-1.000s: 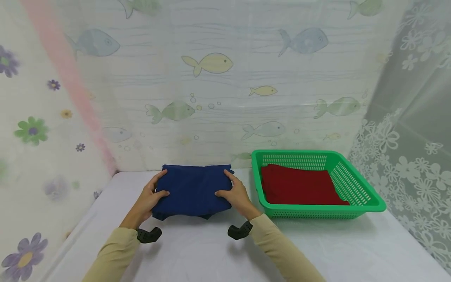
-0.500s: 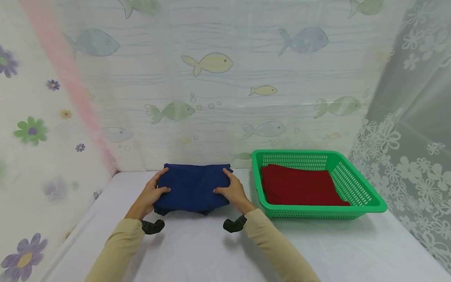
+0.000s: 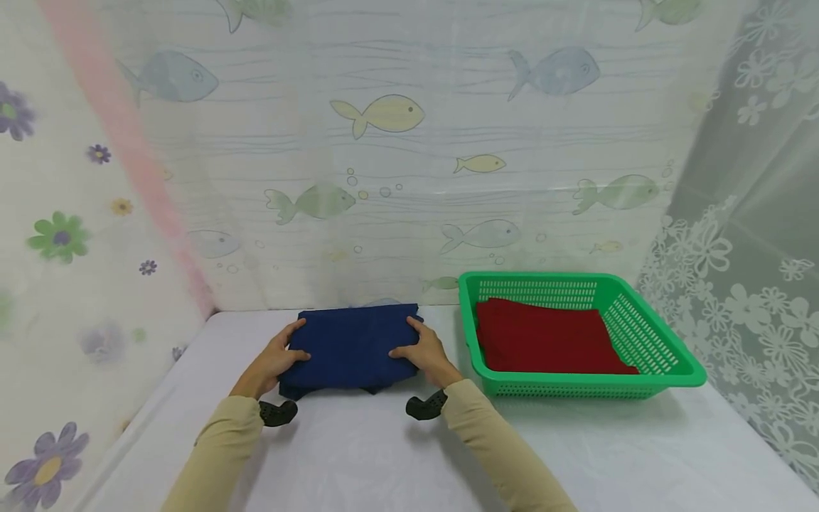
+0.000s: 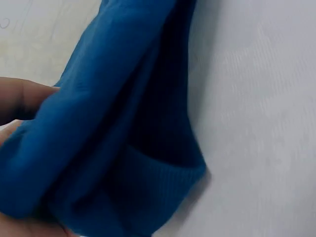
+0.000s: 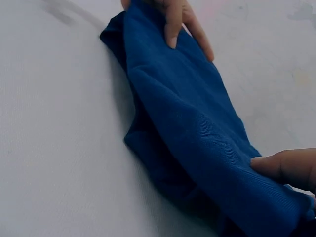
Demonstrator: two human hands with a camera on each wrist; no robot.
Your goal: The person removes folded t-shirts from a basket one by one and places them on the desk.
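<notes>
A folded navy blue garment [image 3: 352, 348] is held near the back of the white table in the head view. My left hand [image 3: 269, 363] grips its left side, thumb over the near face and fingers at the edge. On the opposite side my right hand [image 3: 425, 352] grips it the same way. Loose layers hang under the garment [image 4: 113, 108] in the left wrist view, one with a ribbed band; left-hand fingers [image 4: 24, 98] show at its edge. The right wrist view has the left hand [image 5: 173, 19] at the garment's far end and a right-hand digit [image 5: 284, 165] pressing the near end.
To the right stands a green perforated basket [image 3: 582, 387] with a folded dark red cloth [image 3: 544, 338] inside. White table surface [image 3: 358, 462] lies in front of the hands. A fish-patterned curtain [image 3: 397, 213] hangs directly behind the table.
The garment and both hands first shifted slightly away from me. Over the last half second the garment's far edge dropped a little, with both hands keeping their grip. The basket stayed put.
</notes>
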